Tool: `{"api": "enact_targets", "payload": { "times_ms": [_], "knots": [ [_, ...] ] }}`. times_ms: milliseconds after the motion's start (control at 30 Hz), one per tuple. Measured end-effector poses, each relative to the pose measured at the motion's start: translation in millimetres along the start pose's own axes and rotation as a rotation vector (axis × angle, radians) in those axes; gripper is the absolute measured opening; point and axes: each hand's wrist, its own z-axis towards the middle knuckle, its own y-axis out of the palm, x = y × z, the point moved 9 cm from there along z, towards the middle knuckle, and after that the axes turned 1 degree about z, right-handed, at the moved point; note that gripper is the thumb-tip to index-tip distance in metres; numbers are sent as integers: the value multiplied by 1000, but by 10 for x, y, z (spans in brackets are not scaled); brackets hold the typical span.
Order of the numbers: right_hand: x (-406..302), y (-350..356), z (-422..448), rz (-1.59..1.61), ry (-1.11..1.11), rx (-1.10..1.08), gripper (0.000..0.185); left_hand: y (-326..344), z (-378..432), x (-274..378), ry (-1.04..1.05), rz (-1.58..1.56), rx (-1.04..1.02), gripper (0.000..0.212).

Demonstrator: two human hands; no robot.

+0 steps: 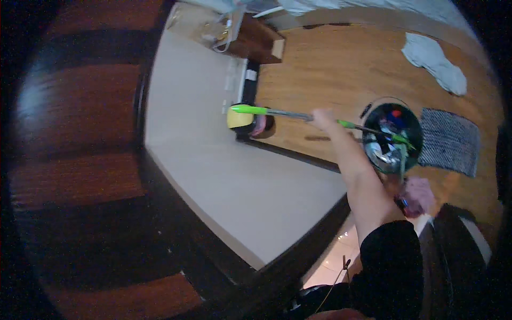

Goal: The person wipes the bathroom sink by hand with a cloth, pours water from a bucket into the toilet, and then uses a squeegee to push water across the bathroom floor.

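My right hand (pixel 323 119) is closed around the grey tube of a long pole (pixel 289 115) with bright green grips. The pole's rounded green end (pixel 249 109) points left, above a yellow and black object (pixel 239 121). Its other end slants down over a dark green bucket (pixel 416 120), where a green piece (pixel 403 141) shows. Inside the bucket are bright reflections and a red spot, too blurred to name. The bucket's wire handle (pixel 386 99) stands above the rim. My left hand is out of view.
A beige ledge (pixel 216 176) with dark sides borders the wooden floor (pixel 320 72). A grey woven mat (pixel 450 142) lies beside the bucket, a white cloth (pixel 434 60) beyond. A brown box (pixel 258 40) stands near a clear plastic bag (pixel 224 28). Something pink (pixel 419 196) is close below the bucket.
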Motion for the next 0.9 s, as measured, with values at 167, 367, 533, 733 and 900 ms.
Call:
{"api": "enact_targets", "payload": {
  "times_ms": [167,367,533,733,900],
  "knots": [
    [-166,-1753,-1299,385,-163,739,12,29,-39,-31,76,-19,21,54],
    [134,-3799,-3297,865,-245,1232,25,-53,-99,169,236,-116,82,54],
    [-811,-4236,-5024,1050,-647,845,18,-634,-128,388,415,-204,253,54],
    [-2259,-3841,-7633,628,-783,1528,23,-1318,-394,663,664,-462,560,54],
    [-3821,-2889,-8679,219,-1021,1292,20,-2280,-1186,447,819,-657,984,54]
  ]
}}
